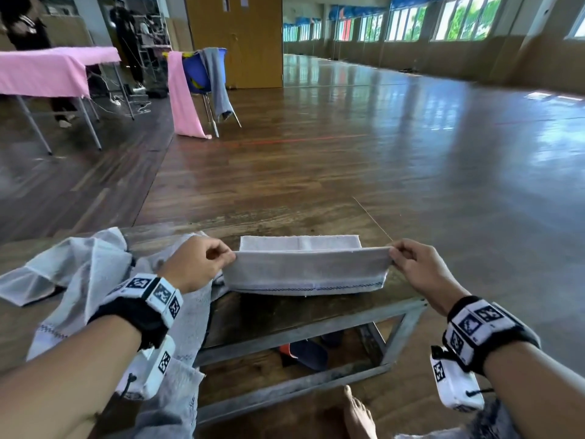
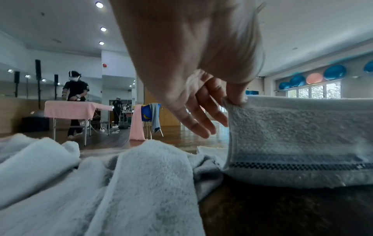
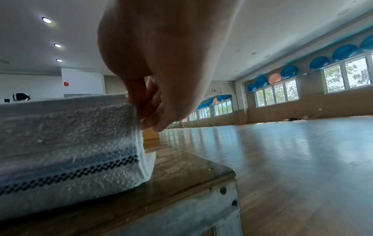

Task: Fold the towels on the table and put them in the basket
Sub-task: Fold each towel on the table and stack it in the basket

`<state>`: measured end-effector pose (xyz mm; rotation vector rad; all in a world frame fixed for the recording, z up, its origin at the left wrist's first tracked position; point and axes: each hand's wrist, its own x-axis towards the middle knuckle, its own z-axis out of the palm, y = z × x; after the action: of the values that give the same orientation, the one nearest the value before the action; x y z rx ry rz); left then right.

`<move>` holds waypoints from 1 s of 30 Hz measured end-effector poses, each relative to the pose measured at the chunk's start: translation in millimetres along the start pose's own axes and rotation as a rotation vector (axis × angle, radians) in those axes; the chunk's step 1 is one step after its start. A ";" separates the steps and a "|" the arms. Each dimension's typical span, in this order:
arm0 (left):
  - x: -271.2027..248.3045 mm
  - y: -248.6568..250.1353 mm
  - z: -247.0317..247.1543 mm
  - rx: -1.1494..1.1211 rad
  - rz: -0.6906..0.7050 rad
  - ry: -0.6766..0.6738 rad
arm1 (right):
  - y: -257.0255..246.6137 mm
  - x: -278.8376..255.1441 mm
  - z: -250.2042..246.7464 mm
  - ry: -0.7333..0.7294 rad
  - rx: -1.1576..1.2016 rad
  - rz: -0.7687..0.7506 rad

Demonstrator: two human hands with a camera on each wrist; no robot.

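A pale grey towel (image 1: pixel 304 274) with a dark checked stripe lies on the low wooden table (image 1: pixel 285 308), its near flap lifted upright over the flat far half (image 1: pixel 300 243). My left hand (image 1: pixel 202 264) pinches the flap's upper left corner, seen close in the left wrist view as the towel (image 2: pixel 292 132) under my thumb, with my left hand (image 2: pixel 232 102) above it. My right hand (image 1: pixel 408 264) pinches the upper right corner; the right wrist view shows my right hand (image 3: pixel 145 103) on the towel (image 3: pixel 66 135). No basket is visible.
A heap of loose grey towels (image 1: pixel 95 274) covers the table's left side and hangs over its front. The table's metal frame (image 1: pixel 316 331) and right corner (image 3: pixel 222 183) are close. A bare foot (image 1: pixel 357 413) stands below. Pink-covered tables (image 1: pixel 53 71) and a chair (image 1: pixel 205 77) stand far left.
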<state>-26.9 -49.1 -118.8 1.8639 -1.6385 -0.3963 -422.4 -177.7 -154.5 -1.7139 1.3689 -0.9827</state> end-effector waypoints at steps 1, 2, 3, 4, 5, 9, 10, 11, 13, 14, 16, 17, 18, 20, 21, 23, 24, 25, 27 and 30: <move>-0.8 -0.8 2.0 -0.012 -0.012 0.011 | -0.8 -1.7 2.0 0.001 0.034 0.003; -1.0 -1.2 3.3 -0.004 -0.017 0.019 | -2.7 -2.9 3.6 0.000 0.060 0.010; -0.4 -1.9 4.7 0.014 -0.025 0.024 | -5.0 -3.3 5.1 0.001 0.079 0.015; 0.6 -3.0 6.0 0.028 -0.041 0.020 | -7.3 -3.6 6.6 0.005 0.087 0.015; 1.5 -3.6 7.4 0.031 -0.067 0.007 | -9.8 -3.6 8.6 0.010 0.078 0.009; 3.5 5.7 17.4 0.121 -0.132 -0.030 | -22.0 -8.0 21.0 -0.032 -0.012 -0.034; 4.2 12.7 21.8 0.123 -0.117 -0.021 | -25.0 -10.1 24.9 -0.057 -0.037 -0.042; 5.2 22.2 27.1 0.101 -0.092 -0.023 | -28.0 -12.0 28.7 -0.082 -0.054 -0.047; 8.4 45.3 41.6 0.031 -0.009 -0.071 | -33.9 -15.0 35.1 -0.118 -0.061 -0.065; 9.9 58.5 49.9 0.003 0.037 -0.108 | -37.3 -16.0 37.9 -0.125 -0.055 -0.080; 12.4 84.8 65.2 -0.059 0.118 -0.165 | -45.0 -17.7 42.8 -0.133 0.001 -0.101; 13.7 95.4 72.0 -0.091 0.152 -0.175 | -48.5 -18.1 44.7 -0.136 0.045 -0.109; 15.4 104.3 77.8 -0.108 0.186 -0.172 | -51.6 -18.1 45.8 -0.138 0.082 -0.119; 16.0 116.5 87.2 -0.122 0.236 -0.134 | -56.0 -17.6 47.0 -0.143 0.134 -0.143; 16.6 119.5 90.7 -0.136 0.246 -0.102 | -57.2 -16.9 47.2 -0.146 0.153 -0.152; 18.1 122.1 95.8 -0.163 0.236 -0.020 | -57.1 -16.5 46.8 -0.150 0.189 -0.152; 19.1 122.5 97.6 -0.178 0.221 0.014 | -56.2 -16.8 46.7 -0.152 0.209 -0.145; 20.1 122.3 98.9 -0.201 0.204 0.032 | -54.7 -17.1 47.1 -0.155 0.230 -0.135; 22.1 121.2 101.2 -0.251 0.178 0.015 | -52.0 -17.9 48.9 -0.159 0.271 -0.112; 24.6 117.6 105.5 -0.256 0.160 -0.008 | -49.8 -17.5 54.1 -0.145 0.294 -0.107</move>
<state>-177.1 -104.0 -122.0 1.5339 -1.6444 -0.5187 -355.2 -147.7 -136.9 -1.6132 0.9947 -1.0401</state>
